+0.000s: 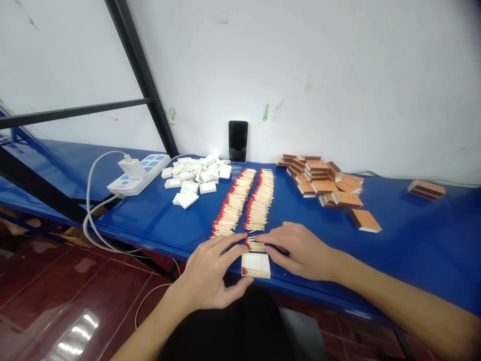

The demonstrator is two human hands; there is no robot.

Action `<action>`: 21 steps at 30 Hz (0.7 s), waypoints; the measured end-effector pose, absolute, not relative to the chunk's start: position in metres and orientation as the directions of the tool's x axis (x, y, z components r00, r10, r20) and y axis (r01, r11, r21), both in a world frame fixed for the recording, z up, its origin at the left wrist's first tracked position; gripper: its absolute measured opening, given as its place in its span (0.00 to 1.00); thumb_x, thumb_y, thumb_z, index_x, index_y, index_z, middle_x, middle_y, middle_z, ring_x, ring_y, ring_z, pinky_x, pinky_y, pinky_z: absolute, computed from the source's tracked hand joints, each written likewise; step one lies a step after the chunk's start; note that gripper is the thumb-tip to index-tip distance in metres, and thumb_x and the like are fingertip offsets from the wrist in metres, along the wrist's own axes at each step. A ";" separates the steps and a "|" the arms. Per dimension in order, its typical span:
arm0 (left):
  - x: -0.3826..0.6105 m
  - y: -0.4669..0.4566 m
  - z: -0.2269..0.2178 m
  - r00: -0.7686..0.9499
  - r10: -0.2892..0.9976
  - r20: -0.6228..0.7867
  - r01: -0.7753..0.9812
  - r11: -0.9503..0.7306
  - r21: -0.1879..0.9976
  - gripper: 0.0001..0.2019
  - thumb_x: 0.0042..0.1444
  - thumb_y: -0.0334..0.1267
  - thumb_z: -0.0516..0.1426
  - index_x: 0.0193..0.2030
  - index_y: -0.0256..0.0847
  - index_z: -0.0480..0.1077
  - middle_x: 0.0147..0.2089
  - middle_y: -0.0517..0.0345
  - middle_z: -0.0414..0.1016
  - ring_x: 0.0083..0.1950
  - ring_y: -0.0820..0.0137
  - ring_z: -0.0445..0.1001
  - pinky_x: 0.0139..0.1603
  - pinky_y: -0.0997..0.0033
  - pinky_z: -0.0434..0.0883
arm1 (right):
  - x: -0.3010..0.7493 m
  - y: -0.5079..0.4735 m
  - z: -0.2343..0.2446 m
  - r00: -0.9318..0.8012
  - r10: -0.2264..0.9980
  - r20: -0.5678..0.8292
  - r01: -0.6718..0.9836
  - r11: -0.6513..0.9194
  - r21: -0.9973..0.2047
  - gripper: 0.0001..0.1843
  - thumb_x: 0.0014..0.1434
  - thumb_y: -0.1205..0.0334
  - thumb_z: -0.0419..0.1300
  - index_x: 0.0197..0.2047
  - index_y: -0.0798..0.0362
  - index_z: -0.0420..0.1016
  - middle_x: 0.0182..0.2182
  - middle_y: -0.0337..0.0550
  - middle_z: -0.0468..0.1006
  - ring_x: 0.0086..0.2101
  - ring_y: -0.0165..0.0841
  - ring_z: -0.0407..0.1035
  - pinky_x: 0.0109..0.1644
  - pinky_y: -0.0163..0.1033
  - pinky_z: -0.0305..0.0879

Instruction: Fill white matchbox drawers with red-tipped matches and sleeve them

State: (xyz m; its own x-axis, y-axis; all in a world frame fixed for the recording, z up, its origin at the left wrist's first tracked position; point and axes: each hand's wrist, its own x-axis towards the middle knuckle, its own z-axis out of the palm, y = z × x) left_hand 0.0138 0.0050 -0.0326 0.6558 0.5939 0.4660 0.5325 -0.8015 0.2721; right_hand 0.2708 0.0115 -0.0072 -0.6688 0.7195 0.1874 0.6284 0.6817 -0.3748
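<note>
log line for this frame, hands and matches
left hand: fingertips on match bunch, thumb by white tray | right hand: fingertips on same bunch | white tray: some matches inside | match rows: just behind

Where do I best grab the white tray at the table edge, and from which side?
Probably the tray by its two long walls, from above on the near side: it lies flat, open side up at the table edge, with matches inside, so keep it level.

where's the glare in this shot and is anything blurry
Head view: bright glare patches on the red floor, lower left; head view: the blue table shows only a faint sheen; head view: the matches look sharp under soft, even light.
</note>
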 end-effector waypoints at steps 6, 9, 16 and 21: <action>0.014 0.005 -0.033 0.655 0.597 0.463 0.533 -0.799 0.276 0.18 0.55 0.45 0.61 0.52 0.45 0.71 0.62 0.49 0.75 0.56 0.55 0.78 0.53 0.55 0.77 | 0.269 0.012 -0.009 -0.605 0.772 0.192 0.687 0.629 -0.364 0.17 0.71 0.60 0.50 0.55 0.50 0.76 0.38 0.43 0.83 0.37 0.36 0.75 0.43 0.41 0.59; 0.015 0.005 -0.032 0.653 0.595 0.469 0.530 -0.801 0.279 0.18 0.56 0.45 0.61 0.52 0.45 0.70 0.61 0.49 0.75 0.56 0.56 0.78 0.52 0.56 0.77 | 0.269 0.013 -0.010 -0.605 0.769 0.208 0.681 0.635 -0.365 0.16 0.71 0.60 0.50 0.53 0.50 0.76 0.39 0.43 0.84 0.39 0.37 0.76 0.44 0.41 0.59; 0.014 0.004 -0.032 0.654 0.608 0.450 0.542 -0.792 0.282 0.18 0.56 0.46 0.61 0.52 0.44 0.71 0.61 0.49 0.75 0.55 0.54 0.79 0.51 0.53 0.77 | 0.271 0.012 -0.008 -0.644 0.740 0.191 0.647 0.661 -0.379 0.15 0.71 0.61 0.50 0.51 0.50 0.77 0.38 0.43 0.83 0.37 0.35 0.75 0.44 0.40 0.60; 0.015 0.004 -0.032 0.648 0.612 0.454 0.547 -0.788 0.282 0.18 0.55 0.46 0.61 0.52 0.44 0.71 0.61 0.50 0.76 0.54 0.54 0.79 0.51 0.52 0.77 | 0.270 0.011 -0.008 -0.607 0.768 0.204 0.673 0.633 -0.383 0.16 0.71 0.61 0.50 0.54 0.51 0.76 0.40 0.45 0.84 0.38 0.37 0.76 0.44 0.41 0.61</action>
State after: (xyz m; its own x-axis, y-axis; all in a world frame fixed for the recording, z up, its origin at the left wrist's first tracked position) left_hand 0.0153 0.0039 -0.0317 0.6477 0.6121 0.4537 0.5471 -0.7881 0.2822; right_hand 0.2696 0.0110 -0.0080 -0.6071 0.7681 0.2038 0.6726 0.6332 -0.3829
